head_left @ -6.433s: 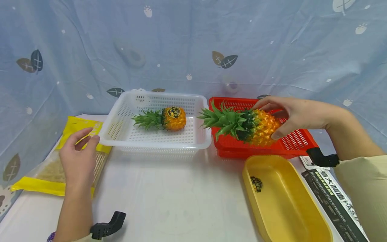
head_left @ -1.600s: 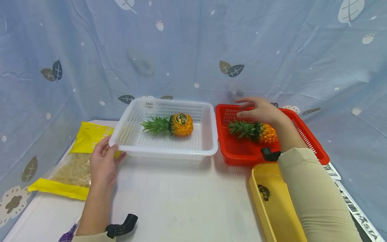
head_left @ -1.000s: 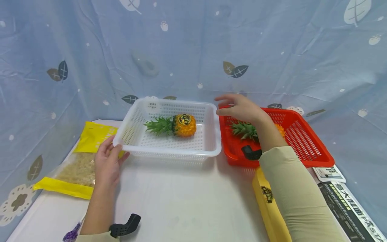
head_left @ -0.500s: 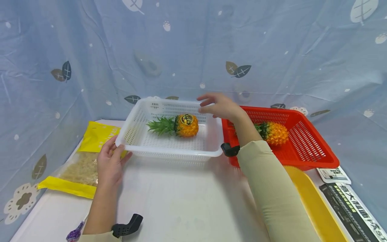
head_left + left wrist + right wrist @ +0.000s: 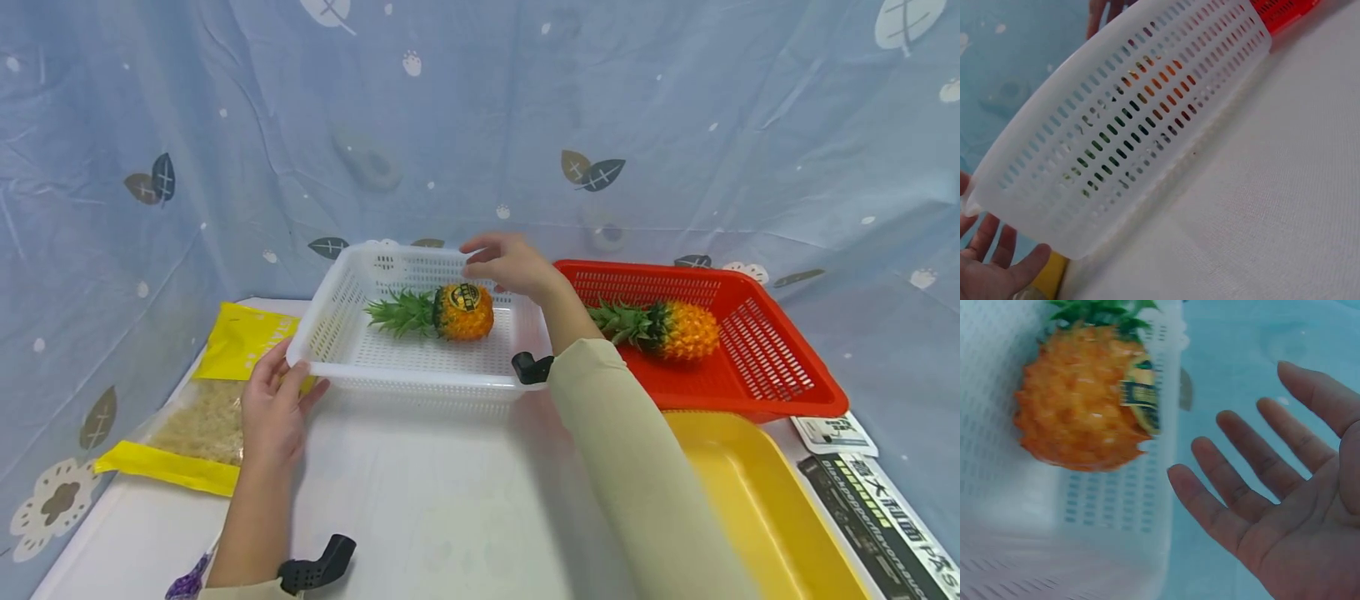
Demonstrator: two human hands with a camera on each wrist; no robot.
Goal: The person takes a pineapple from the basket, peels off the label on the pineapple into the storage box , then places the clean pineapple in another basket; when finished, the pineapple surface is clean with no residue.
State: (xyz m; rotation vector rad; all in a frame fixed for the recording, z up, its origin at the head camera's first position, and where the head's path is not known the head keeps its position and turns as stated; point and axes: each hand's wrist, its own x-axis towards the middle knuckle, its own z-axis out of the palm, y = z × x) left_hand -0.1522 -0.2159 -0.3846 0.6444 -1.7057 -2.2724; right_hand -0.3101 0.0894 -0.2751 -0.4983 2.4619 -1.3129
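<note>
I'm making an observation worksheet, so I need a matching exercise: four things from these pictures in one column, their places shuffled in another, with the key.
Things
1. Left hand
2. Labelled pineapple
3. Pineapple with no visible label
4. Yellow tray

Places
A. Inside the red basket
B. At the near left corner of the white basket
C. Just in front of the red basket
D. Inside the white basket

Pairs: 1-B, 2-D, 3-A, 4-C
</note>
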